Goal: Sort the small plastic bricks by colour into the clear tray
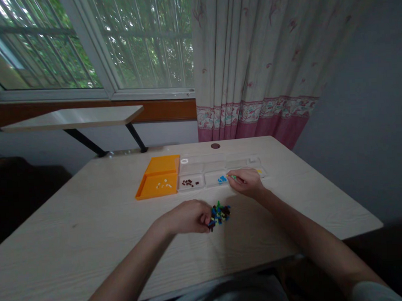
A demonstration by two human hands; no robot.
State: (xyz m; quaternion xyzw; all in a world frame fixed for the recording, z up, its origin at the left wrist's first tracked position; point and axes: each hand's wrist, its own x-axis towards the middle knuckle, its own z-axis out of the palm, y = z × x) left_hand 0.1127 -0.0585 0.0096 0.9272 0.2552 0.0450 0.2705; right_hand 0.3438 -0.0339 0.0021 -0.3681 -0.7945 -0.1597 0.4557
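A small heap of mixed building bricks (220, 214), blue, green, dark brown and pale yellow, lies on the table. My left hand (193, 216) is at the heap's left edge, its fingers curled in against the bricks; what they pinch is hidden. Farther out, my right hand (245, 181) hovers over the clear divided tray (204, 179) with its fingertips pressed together. Blue bricks (222, 179) lie just left of those fingertips, and a bit of green shows beside them. Whether the right fingers hold a piece is too small to tell.
Brown bricks (188, 183) occupy the tray's left compartment, and yellow ones (259, 171) its right end. An open orange case (163, 164) with white pieces (164, 184) adjoins it. A raised shelf (79, 117) stands at the back left, below the window.
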